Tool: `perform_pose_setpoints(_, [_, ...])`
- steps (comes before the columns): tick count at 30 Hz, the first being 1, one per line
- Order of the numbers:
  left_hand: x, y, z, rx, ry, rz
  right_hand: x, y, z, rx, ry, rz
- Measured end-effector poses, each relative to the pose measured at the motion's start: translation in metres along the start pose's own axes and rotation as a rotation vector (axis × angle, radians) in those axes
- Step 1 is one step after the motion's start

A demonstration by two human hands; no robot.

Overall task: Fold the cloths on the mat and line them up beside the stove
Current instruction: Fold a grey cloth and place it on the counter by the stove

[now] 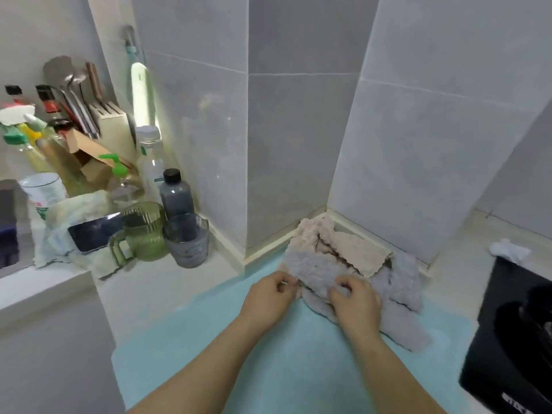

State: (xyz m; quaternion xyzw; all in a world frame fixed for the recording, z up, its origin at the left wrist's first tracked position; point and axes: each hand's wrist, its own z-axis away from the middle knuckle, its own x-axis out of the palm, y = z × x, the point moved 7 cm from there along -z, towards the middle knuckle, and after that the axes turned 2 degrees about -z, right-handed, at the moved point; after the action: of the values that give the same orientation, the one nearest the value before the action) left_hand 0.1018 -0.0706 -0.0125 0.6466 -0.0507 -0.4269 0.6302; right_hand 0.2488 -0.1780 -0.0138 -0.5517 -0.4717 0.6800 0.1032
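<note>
A heap of fluffy cloths lies at the far end of the light blue mat [268, 354], in the tiled corner. On top is a grey cloth [316, 268]. Pale pink cloths [352, 249] lie behind it, and more grey cloth [403, 300] trails toward the black stove [507, 339] at the right. My left hand [268, 297] pinches the near left edge of the top grey cloth. Fingers curled, my right hand [355, 303] grips the same cloth's near edge, a little to the right.
A green ribbed jug [143, 231], a grey cup [186, 239], a dark bottle [176, 192], a phone [95, 231] on a rag and several bottles and utensils crowd the counter at left. A white rag [510, 249] lies behind the stove. Tiled walls close the back.
</note>
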Motion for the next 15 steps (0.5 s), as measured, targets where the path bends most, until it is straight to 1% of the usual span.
perform_pose_setpoints(3, [-0.012, -0.011, -0.021, 0.065, -0.145, -0.036, 0.003, -0.001, 0.013, 0.1, 0.165, -0.073])
perform_pose_setpoints(5, [-0.017, -0.012, -0.028, 0.145, -0.224, -0.072, 0.007, -0.007, 0.028, 0.166, 0.234, -0.104])
perform_pose_setpoints(6, [-0.018, -0.01, -0.03, 0.194, -0.256, -0.075, 0.008, -0.012, 0.036, 0.161, 0.256, -0.136])
perform_pose_setpoints(8, [-0.017, -0.006, -0.034, 0.285, -0.313, -0.038, 0.011, -0.023, 0.054, 0.151, 0.272, -0.226])
perform_pose_setpoints(10, [-0.015, -0.005, -0.038, 0.376, -0.326, 0.007, 0.014, -0.027, 0.074, 0.167, 0.264, -0.312])
perform_pose_setpoints(12, [-0.015, -0.006, -0.034, 0.463, -0.333, 0.028, 0.02, -0.028, 0.096, 0.192, 0.24, -0.301])
perform_pose_setpoints(15, [-0.013, -0.018, -0.029, 0.648, -0.344, -0.031, 0.038, -0.012, 0.126, 0.22, 0.301, -0.238])
